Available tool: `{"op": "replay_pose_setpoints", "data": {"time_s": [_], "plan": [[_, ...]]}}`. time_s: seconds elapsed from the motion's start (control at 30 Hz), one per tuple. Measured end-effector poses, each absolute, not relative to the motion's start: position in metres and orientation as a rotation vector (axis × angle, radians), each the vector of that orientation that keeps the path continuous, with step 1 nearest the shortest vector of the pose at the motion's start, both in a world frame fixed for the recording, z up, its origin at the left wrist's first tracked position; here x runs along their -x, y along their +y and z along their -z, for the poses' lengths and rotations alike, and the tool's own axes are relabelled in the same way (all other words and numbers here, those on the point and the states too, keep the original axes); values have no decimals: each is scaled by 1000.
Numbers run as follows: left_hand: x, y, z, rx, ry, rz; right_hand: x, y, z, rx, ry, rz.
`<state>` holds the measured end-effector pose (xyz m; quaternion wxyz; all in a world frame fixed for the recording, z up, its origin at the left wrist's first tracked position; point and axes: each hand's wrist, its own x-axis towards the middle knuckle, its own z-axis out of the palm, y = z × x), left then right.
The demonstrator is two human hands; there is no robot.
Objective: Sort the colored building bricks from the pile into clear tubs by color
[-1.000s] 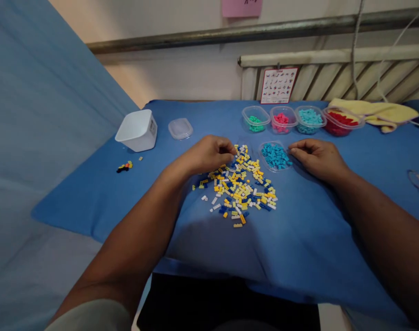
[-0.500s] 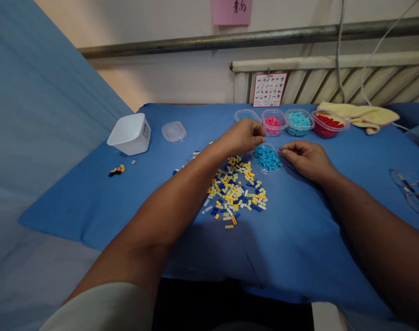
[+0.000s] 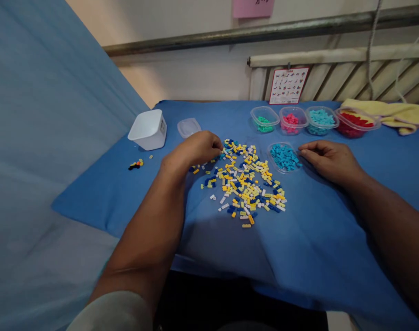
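Observation:
At the back left edge of a loose pile of small toy building bricks, yellow, white and dark blue, my left hand has its fingers bent and drawn together. A few teal bricks lie by its fingertips; whether one is pinched is hidden. My right hand rests on the cloth, thumb and fingers closed together beside the right rim of a shallow clear tub. I cannot tell whether they grip that rim. The tub holds many blue bricks.
Along the back stand clear tubs of green bricks, pink bricks, light turquoise bricks and red pieces. A yellow cloth lies behind. To the left are a white box, a clear lid and a small colored cluster.
My left hand has moved left from above the blue tub to the pile's back edge, uncovering the green bricks' tub. My right hand stays beside the blue tub. The view has turned left.

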<state>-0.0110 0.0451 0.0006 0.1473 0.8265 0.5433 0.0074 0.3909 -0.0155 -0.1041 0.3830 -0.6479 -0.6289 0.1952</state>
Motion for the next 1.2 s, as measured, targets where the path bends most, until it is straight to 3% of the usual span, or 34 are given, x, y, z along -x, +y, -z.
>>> {"op": "replay_pose_setpoints", "data": {"time_s": [0.2, 1.2], "plan": [[3, 39, 2, -2472, 1491, 184, -389, -19, 101, 1693, -1577, -508], [3, 39, 9, -2560, 1394, 132, -390, -19, 101, 1703, -1595, -492]]}}
